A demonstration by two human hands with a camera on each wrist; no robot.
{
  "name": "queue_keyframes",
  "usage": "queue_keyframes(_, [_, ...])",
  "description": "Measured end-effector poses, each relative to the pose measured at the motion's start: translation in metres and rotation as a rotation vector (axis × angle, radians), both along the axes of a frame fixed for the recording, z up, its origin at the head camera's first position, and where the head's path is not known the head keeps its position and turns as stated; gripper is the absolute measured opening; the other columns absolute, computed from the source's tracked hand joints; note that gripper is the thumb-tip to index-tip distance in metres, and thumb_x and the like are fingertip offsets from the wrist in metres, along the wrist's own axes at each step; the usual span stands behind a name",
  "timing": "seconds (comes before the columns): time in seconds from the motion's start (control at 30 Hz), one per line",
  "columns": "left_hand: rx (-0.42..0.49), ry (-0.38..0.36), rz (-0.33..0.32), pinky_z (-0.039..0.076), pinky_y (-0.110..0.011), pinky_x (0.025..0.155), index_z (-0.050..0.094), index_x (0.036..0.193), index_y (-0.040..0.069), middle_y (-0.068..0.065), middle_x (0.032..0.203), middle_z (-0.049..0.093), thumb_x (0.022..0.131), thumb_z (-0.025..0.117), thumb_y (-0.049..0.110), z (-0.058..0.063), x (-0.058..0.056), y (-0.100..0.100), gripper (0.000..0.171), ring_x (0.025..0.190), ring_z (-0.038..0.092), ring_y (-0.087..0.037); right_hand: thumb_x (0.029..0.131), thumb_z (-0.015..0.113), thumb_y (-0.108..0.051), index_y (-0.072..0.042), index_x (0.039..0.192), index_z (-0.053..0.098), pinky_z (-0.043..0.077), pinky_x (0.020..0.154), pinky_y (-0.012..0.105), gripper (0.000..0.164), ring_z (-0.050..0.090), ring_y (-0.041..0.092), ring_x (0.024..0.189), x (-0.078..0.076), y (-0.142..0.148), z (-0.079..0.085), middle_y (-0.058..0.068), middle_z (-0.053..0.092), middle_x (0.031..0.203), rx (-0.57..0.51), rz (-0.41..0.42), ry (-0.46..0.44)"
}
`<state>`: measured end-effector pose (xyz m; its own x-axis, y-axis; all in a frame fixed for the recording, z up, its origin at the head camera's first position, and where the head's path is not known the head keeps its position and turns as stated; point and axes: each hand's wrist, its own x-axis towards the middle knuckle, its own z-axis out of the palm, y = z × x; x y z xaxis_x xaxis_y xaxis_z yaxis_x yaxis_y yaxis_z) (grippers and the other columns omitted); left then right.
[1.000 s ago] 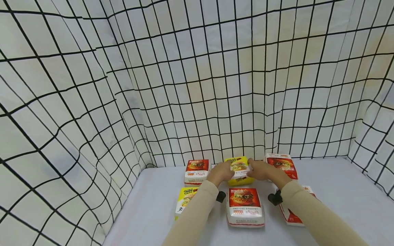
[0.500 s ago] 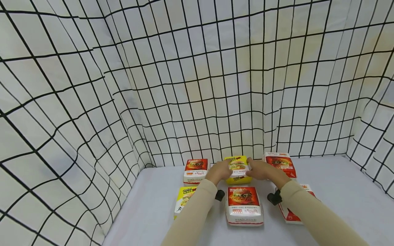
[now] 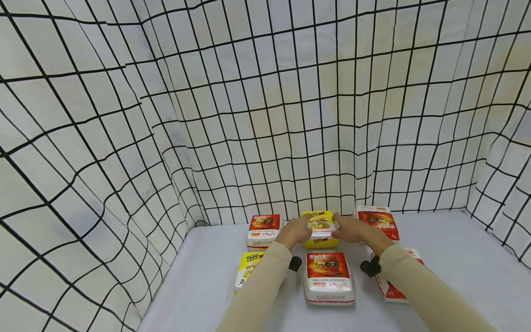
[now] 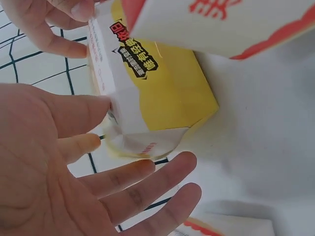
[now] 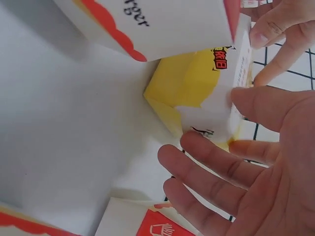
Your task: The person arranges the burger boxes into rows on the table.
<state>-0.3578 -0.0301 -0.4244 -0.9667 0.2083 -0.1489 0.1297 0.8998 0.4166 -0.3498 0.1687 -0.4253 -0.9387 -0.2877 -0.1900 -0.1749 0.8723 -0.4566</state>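
Barely anything had moved in half a second around the yellow box (image 3: 321, 227)

From where I stood, it appeared to sit near the middle of the tabletop's (image 3: 186, 286) back edge; I couldn't tell whether its base bore fully down. A person's left hand (image 3: 295, 232) and right hand (image 3: 349, 228) flanked it, thumbs touching it, fingers fairly straight and spread, neither hand wrapped round it. Working from opposite sides like that probably squared the card without crushing it.

Along the same edge stood a red-topped box (image 3: 264, 230) toward the back-left corner and a red-and-white box (image 3: 378, 224) on the right-corner side. Farther from that edge, a larger-looking red box (image 3: 329, 279) lay between the forearms, while sleeves (image 3: 259, 290) partly hid a yellow-and-white box (image 3: 249, 267) and a red-and-white carton (image 3: 392, 290). The gaps seemed meant to keep two rows distinct.
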Motion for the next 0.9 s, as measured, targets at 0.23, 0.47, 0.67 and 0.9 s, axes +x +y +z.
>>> queue_keyframes(0.23, [-0.027, 0.088, -0.014, 0.050, -0.054, 0.102, 0.039, 0.158, 0.018, -0.014, 0.151, 0.055, 0.103, 0.058, 0.030, 0.027, 0.010, 0.002, 0.059, 0.131, 0.059, -0.034, 0.100, 0.066, -0.030, -0.001, 0.147, 0.045, 0.057, 0.077, 0.043, 0.059, 0.066, 0.023, 0.092, 0.013, 0.017, 0.013, 0.018, 0.070, 0.115, -0.076, 0.060, 0.067])
queue_keyframes(0.47, [0.048, 0.182, -0.051, 0.049, -0.055, 0.105, 0.049, 0.153, 0.022, -0.007, 0.150, 0.057, 0.102, 0.061, 0.037, 0.052, 0.034, 0.021, 0.054, 0.136, 0.055, -0.032, 0.102, 0.063, -0.038, -0.007, 0.141, 0.052, 0.055, 0.078, 0.039, 0.052, 0.065, 0.017, 0.094, 0.052, 0.045, 0.039, 0.008, 0.069, 0.113, -0.187, 0.111, 0.148])
queue_keyframes(0.67, [0.263, 0.257, -0.169, 0.055, -0.035, 0.082, 0.058, 0.142, 0.027, -0.002, 0.134, 0.069, 0.102, 0.063, 0.036, 0.058, 0.070, 0.039, 0.042, 0.111, 0.069, -0.019, 0.103, 0.060, -0.040, -0.013, 0.144, 0.050, 0.057, 0.080, 0.038, 0.051, 0.066, 0.021, 0.105, 0.092, 0.085, 0.045, 0.008, 0.069, 0.120, -0.245, 0.097, 0.236])
queue_keyframes(0.9, [0.470, 0.192, -0.276, 0.051, -0.020, 0.076, 0.063, 0.131, 0.035, 0.011, 0.120, 0.070, 0.100, 0.066, 0.033, 0.038, 0.116, 0.069, 0.031, 0.099, 0.062, 0.000, 0.103, 0.060, -0.035, -0.005, 0.143, 0.049, 0.061, 0.082, 0.049, 0.051, 0.066, 0.035, 0.111, 0.116, 0.129, 0.022, 0.015, 0.069, 0.123, -0.283, -0.027, 0.267])
